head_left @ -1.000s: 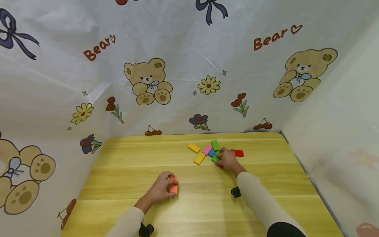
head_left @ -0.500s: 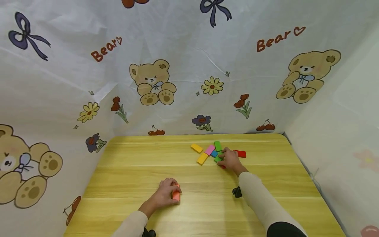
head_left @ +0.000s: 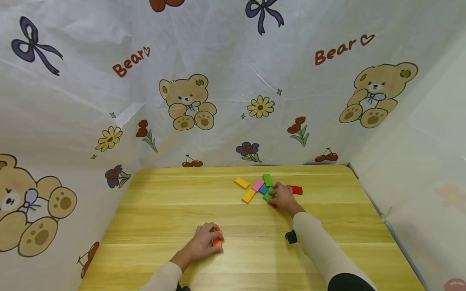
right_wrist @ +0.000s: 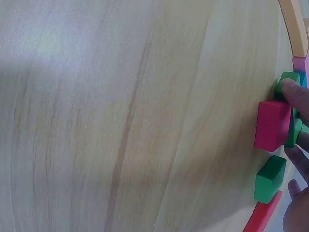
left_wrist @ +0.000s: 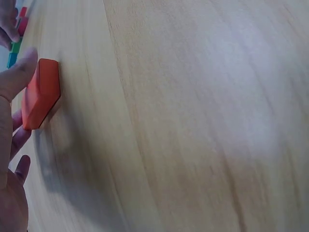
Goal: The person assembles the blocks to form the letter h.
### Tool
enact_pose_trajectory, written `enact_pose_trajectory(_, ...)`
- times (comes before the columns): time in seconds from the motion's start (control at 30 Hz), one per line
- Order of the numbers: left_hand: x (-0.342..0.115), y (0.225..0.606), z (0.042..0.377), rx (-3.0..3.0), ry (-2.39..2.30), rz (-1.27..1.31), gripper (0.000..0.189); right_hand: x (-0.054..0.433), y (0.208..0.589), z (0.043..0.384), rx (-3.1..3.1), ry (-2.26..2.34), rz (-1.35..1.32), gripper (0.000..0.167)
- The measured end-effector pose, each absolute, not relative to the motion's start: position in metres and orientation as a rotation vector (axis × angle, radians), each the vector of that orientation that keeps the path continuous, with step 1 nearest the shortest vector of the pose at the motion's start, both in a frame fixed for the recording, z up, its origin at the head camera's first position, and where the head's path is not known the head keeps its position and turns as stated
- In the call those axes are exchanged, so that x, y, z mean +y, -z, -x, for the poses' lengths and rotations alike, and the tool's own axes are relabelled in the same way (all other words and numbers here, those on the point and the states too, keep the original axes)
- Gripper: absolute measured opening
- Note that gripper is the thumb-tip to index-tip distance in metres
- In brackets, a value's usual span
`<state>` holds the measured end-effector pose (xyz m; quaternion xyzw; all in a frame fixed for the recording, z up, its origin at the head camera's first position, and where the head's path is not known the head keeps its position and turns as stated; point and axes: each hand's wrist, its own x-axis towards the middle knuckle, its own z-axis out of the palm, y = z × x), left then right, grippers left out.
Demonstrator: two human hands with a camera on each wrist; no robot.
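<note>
My left hand (head_left: 203, 242) holds an orange block (head_left: 217, 241) between thumb and fingers over the near middle of the table. In the left wrist view the thumb lies on one side of the orange block (left_wrist: 44, 89) and fingertips show at its other side. Farther back, my right hand (head_left: 284, 197) pinches a green block (head_left: 267, 195) within a loose cluster. The right wrist view shows the thumb on that green block (right_wrist: 286, 83), while a red block (right_wrist: 273, 125) hides its middle. Another green block (right_wrist: 269, 180) lies beside the fingers.
Around the right hand lie a blue block (head_left: 263, 189), a pink block (head_left: 258, 185), a green block (head_left: 267, 180), two yellow blocks (head_left: 248, 196) and a red block (head_left: 296, 190). A printed cloth (head_left: 218, 145) hangs behind the wooden table (head_left: 174, 202).
My left hand has come slightly nearer the front of the table with the orange block. The right hand stays at the cluster. The head view has shifted a little.
</note>
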<state>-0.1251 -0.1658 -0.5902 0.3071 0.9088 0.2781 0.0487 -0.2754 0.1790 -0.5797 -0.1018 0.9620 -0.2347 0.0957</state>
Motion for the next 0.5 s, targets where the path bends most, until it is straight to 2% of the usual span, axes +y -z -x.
enact_pose_trajectory(0.13, -0.1654, 0.5918, 0.1255, 2.79, -0.824, -0.926, 0.016, 0.18, 0.5791, 0.2755, 2.855, 0.676, 0.306, 0.048)
enact_pose_trajectory(0.5, -0.164, 0.5899, 0.1247, 2.843, -0.76, -0.961, 0.018, 0.1796, 0.5799, 0.2764, 2.852, 0.686, 0.287, 0.048)
